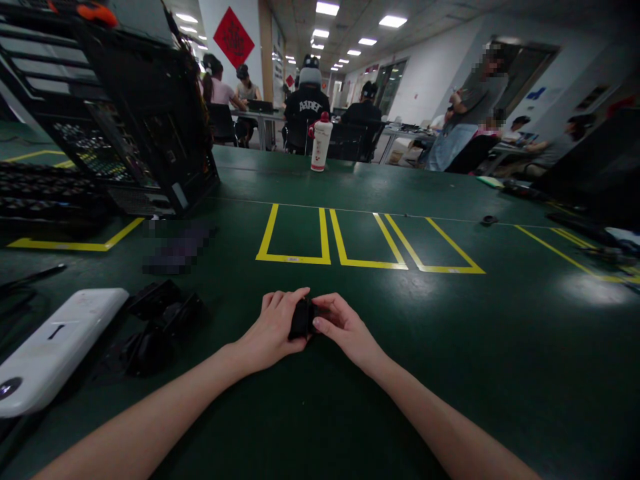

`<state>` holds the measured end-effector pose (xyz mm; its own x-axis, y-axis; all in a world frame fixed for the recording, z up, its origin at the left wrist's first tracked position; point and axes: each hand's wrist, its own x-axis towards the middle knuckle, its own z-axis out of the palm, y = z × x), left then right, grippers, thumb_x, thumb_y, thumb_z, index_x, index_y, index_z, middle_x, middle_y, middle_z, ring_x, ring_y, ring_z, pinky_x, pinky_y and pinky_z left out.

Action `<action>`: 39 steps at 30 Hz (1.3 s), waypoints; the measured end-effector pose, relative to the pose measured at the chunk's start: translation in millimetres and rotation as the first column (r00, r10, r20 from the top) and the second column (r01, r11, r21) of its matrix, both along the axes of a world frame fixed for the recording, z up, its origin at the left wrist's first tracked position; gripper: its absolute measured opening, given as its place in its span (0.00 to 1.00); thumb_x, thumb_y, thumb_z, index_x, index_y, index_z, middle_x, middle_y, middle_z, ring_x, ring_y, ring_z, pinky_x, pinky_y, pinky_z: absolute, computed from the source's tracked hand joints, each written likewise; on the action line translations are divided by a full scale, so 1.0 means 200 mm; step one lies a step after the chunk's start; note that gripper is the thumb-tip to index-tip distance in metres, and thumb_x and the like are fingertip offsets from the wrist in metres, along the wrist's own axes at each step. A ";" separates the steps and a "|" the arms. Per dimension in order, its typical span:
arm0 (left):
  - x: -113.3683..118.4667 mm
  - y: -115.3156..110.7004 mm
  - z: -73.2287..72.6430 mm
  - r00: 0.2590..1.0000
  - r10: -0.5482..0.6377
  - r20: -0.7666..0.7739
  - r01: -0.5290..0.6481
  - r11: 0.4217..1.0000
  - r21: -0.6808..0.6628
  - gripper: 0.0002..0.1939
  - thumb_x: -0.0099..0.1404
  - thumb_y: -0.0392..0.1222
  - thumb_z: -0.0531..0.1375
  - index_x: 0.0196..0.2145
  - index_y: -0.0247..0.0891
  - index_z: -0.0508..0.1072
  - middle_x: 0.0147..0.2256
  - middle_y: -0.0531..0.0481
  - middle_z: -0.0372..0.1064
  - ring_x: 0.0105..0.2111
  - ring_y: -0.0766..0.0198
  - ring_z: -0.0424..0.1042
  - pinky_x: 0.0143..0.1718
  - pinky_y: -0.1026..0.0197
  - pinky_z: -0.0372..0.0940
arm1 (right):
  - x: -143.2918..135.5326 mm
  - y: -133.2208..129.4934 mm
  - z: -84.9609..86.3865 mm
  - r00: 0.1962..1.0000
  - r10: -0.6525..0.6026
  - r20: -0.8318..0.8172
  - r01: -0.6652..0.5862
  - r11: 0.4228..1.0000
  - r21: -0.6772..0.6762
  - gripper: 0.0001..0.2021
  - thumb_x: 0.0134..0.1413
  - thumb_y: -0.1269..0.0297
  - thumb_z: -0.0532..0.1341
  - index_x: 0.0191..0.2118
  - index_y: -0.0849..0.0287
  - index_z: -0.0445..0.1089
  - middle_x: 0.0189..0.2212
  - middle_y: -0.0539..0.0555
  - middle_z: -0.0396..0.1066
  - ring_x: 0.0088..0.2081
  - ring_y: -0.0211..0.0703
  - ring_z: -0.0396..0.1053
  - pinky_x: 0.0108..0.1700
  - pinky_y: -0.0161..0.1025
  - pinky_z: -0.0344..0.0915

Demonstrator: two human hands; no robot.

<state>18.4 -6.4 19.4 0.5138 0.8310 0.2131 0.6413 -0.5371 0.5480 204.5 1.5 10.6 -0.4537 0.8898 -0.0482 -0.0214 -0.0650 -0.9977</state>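
At the centre of the frame, the left hand (275, 325) is gripping a small black object (301, 319) with fingers curled around it, while the right hand (347, 328) is pinching its right side. A long white plastic device with rounded corners (63, 347) is lying on the dark green surface (320, 413) at lower left.

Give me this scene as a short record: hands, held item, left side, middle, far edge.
left hand: holding a small black object
right hand: touching its right side
left side: white device, black items, open computer case
middle: three yellow tape outlines
far edge: white bottle with red cap
surface: dark green table
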 end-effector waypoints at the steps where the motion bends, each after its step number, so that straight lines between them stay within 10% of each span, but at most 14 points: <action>1: 0.00 0.00 0.00 1.000 0.006 -0.001 -0.006 1.000 0.004 0.35 0.55 0.40 0.59 0.56 0.42 0.45 0.47 0.44 0.58 0.45 0.53 0.59 0.48 0.46 0.53 | 0.00 0.00 0.00 1.000 0.007 -0.001 -0.007 1.000 -0.011 0.14 0.50 0.67 0.59 0.44 0.54 0.61 0.43 0.52 0.64 0.47 0.42 0.63 0.50 0.44 0.61; 31: 0.00 -0.12 0.14 0.997 -0.072 0.000 0.072 0.996 -0.051 0.20 0.55 0.40 0.59 0.46 0.45 0.63 0.47 0.47 0.58 0.46 0.57 0.61 0.46 0.52 0.60 | -0.01 -0.05 0.04 0.989 0.006 0.145 -0.016 0.998 0.068 0.12 0.50 0.58 0.58 0.39 0.58 0.64 0.35 0.51 0.66 0.38 0.40 0.66 0.40 0.40 0.64; 35: -0.18 -0.09 0.25 0.992 0.115 0.045 -0.119 0.989 0.086 0.18 0.55 0.40 0.58 0.44 0.43 0.63 0.42 0.49 0.60 0.43 0.60 0.64 0.44 0.57 0.61 | 0.01 -0.04 0.01 0.984 -0.054 0.168 0.045 0.998 0.052 0.13 0.53 0.55 0.54 0.38 0.58 0.65 0.36 0.53 0.66 0.37 0.40 0.66 0.38 0.40 0.64; 39: -0.64 0.05 0.33 0.890 0.456 -0.010 -0.442 0.867 0.229 0.18 0.56 0.48 0.57 0.43 0.40 0.63 0.39 0.53 0.63 0.39 0.60 0.65 0.42 0.57 0.60 | 0.02 -0.04 0.02 0.973 -0.006 0.229 -0.004 0.999 0.043 0.13 0.53 0.54 0.53 0.38 0.58 0.66 0.34 0.52 0.66 0.36 0.40 0.65 0.40 0.42 0.63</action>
